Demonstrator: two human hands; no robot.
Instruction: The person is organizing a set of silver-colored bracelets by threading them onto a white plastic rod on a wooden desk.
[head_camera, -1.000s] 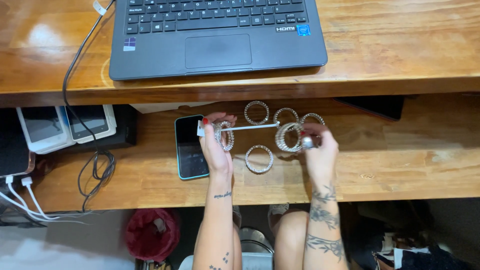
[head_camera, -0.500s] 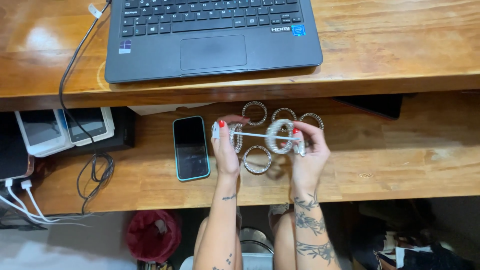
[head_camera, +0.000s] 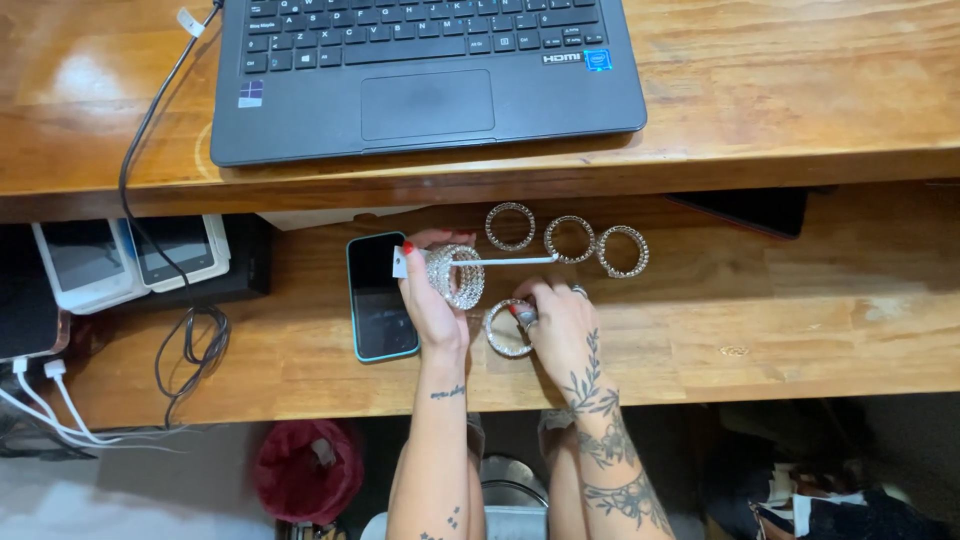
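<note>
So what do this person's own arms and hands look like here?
Both forearms are bare, with no sleeves in view. The left hand has red-painted nails; its forearm carries a small line of dark script near the wrist and small marks nearer the elbow. The right hand also has a red nail and a ring, and dark leafy tattoos run from its back down the forearm.

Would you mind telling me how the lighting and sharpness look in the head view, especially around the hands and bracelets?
Head view: even, warm light; a bright glare patch on the upper desk at top left. The left hand, right hand and beaded bracelets are sharp, without motion blur. Beneath the lower shelf it falls into deep shadow, where details are hard to read.
</note>
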